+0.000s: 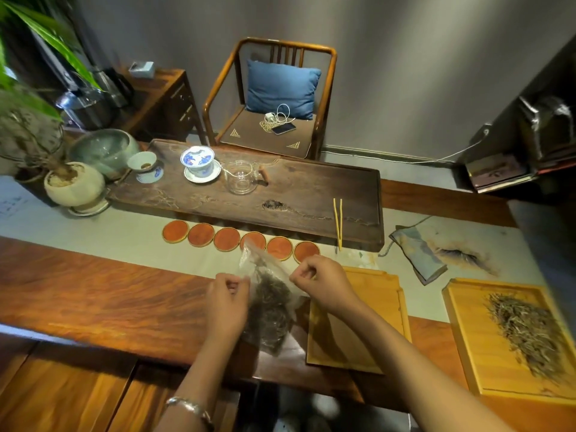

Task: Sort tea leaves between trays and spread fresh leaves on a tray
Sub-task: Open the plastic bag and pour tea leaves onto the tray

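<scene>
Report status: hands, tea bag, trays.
Left hand, right hand pinching clear plastic bag of dark tea leaves. Near bamboo tray bare. Far bamboo tray holds leaves.

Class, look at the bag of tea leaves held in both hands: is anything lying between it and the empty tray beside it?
Nothing visible. The bag, pinched by the left hand and right hand, sits right beside the empty tray, whose surface is bare.

Colours on my bench [93, 294]: reddish-brown wood grain.
Trays [380, 294] pale yellow, coasters [201, 234] orange, cushion [282, 88] blue, gaiwan [197, 160] blue-on-white floral.
</scene>
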Demonstrator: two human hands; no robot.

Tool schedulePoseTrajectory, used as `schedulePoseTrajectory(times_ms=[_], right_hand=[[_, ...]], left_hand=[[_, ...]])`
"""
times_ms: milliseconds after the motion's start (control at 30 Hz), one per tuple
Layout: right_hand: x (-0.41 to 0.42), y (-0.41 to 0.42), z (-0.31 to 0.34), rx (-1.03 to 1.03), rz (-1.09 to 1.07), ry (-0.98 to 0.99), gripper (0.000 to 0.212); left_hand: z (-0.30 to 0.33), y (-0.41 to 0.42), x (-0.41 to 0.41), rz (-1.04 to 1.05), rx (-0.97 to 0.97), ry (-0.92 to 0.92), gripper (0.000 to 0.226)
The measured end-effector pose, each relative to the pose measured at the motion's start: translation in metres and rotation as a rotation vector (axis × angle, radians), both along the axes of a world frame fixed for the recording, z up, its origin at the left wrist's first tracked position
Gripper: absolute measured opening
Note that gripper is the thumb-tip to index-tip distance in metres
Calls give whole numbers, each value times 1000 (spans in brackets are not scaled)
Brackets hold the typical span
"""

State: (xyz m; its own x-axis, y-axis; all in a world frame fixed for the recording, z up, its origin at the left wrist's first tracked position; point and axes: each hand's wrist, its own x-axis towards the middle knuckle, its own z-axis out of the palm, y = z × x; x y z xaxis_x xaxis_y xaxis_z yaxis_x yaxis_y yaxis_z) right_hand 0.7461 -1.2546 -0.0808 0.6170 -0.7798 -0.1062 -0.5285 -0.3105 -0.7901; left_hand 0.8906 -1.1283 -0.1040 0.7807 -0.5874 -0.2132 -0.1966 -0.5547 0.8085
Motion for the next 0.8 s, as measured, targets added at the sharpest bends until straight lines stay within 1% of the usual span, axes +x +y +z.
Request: schedulePoseTrajectory(times_ms=[100,133,200,300,433,467,533,600,667,733,800], right_hand=[[-3,8,-1,141,-34,-56,8],[-3,11,-2,172,-34,-83,8],[-4,17,-3,230,-46,-166,9],[-5,24,-5,350,-85,-256,9],[-5,27,-6,506,-142,-332,12],[-4,26,-5,518,-158,-330,12],[-2,26,-6,436,-131,-231,17],[2,26,-6,348,-70,-114,27],[7,25,-6,302,-36,-54,34],[11,24,-7,247,2,-47,36],[14,23,-7,240,36,-91,34]], left_hand=[[8,-19,-15,-142,-4,164,47],[11,-24,-19,-164,-3,191,50],[14,-31,-24,-206,-21,211,49],[13,-33,-32,-273,-83,186,41],[10,-28,-34,-288,-197,298,37],[10,-26,-33,-292,-207,313,38],[11,-24,-31,-323,-208,298,40],[11,-23,-30,-372,-188,270,41],[13,-23,-29,-398,-163,269,40],[15,-25,-28,-389,-162,288,41],[16,-25,-28,-370,-184,327,41]])
